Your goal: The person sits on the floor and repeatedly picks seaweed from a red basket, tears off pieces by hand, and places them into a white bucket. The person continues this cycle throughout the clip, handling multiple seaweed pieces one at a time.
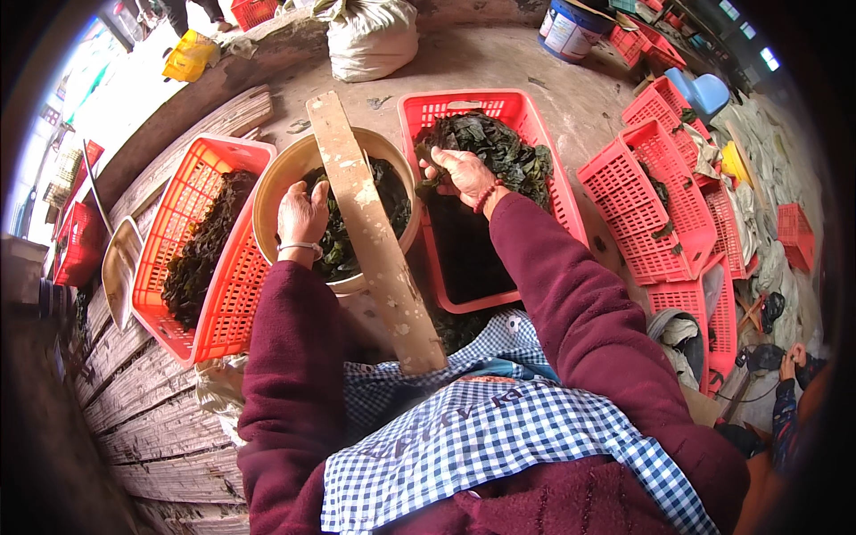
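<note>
A round, pale tub [267, 207] stands before me with dark green seaweed [394, 194] inside and a worn wooden board [364, 214] lying across it. My left hand [304, 214] is over the tub's left part, fingers curled; whether it grips seaweed cannot be told. To the right stands a red plastic basket [562, 194] with a heap of dark seaweed [495, 144] at its far end. Over that basket's left side, my right hand [458, 174] has its fingers bent around a piece of seaweed. Left of the tub, another red basket [150, 267] holds brownish seaweed [207, 247].
Wooden planks [167, 428] lie at the left, near a metal scoop [120, 274]. A tied white sack [371, 40] and a blue-and-white bucket [572, 30] stand beyond. Stacked red baskets [649, 207] are at the right, with another person's hands [794, 358] at the lower right edge.
</note>
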Tool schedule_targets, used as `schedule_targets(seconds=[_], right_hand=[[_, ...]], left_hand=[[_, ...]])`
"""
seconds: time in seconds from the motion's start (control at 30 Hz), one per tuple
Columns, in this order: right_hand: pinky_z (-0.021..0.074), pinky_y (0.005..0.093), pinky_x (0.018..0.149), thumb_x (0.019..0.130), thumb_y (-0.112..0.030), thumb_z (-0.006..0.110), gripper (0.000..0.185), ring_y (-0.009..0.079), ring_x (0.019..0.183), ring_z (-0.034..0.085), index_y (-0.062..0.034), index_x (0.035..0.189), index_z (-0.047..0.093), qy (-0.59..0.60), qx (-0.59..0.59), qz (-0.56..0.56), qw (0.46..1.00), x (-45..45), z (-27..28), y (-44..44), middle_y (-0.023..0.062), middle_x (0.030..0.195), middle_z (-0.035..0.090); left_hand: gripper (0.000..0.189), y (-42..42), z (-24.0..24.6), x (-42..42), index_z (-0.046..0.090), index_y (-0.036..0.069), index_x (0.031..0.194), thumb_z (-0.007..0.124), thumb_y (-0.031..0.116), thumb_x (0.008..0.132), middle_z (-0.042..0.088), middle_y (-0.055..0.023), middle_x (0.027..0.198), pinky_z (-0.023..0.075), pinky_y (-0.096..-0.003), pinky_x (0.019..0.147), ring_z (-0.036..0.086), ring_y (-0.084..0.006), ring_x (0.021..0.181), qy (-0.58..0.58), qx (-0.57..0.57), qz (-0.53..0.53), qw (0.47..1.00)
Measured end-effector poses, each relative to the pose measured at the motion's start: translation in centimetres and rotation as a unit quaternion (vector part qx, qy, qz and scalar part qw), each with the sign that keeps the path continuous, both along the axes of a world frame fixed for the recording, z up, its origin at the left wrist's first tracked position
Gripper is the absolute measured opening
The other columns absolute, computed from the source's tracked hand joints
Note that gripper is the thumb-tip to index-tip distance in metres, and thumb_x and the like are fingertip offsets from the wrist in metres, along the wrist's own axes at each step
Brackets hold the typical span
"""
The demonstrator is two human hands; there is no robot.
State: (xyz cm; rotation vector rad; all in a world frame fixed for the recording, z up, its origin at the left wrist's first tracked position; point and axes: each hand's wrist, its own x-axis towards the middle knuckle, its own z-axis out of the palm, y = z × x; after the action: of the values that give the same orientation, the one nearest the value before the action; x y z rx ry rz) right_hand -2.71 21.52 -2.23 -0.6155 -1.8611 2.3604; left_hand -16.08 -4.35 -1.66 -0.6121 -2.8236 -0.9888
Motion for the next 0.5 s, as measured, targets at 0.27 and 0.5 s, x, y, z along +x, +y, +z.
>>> schedule_targets(seconds=[0.27, 0.5], right_hand=[[0.0488, 0.0310, 0.070, 0.095, -0.026, 0.046, 0.023, 0.0154, 0.078, 0.060, -0.0088, 0.106, 0.057, 0.050, -0.192, 0.069, 0.978, 6.7, 4.3, -0.9, 0.0033, 0.091, 0.063], [0.0528, 0.0370, 0.070, 0.089, -0.014, 0.055, 0.009, 0.0201, 0.079, 0.062, -0.0094, 0.096, 0.057, 0.056, -0.214, 0.053, 0.974, 11.6, 5.2, -2.7, 0.0078, 0.092, 0.064]], left_hand=[[0.044, -0.1, -0.6, 5.4, 0.057, -0.009, 0.079, 0.063, 0.034, 0.080, 0.061, -0.0235, 0.068, 0.0485, -0.0394, 0.061, 0.063, -0.0335, 0.067, -0.200, 0.024, -0.118, 0.972], [0.039, -0.3, 1.4, 6.6, 0.059, -0.007, 0.085, 0.066, 0.031, 0.080, 0.061, -0.0130, 0.066, 0.0481, -0.0348, 0.051, 0.060, -0.0216, 0.056, -0.281, 0.046, -0.131, 0.949]])
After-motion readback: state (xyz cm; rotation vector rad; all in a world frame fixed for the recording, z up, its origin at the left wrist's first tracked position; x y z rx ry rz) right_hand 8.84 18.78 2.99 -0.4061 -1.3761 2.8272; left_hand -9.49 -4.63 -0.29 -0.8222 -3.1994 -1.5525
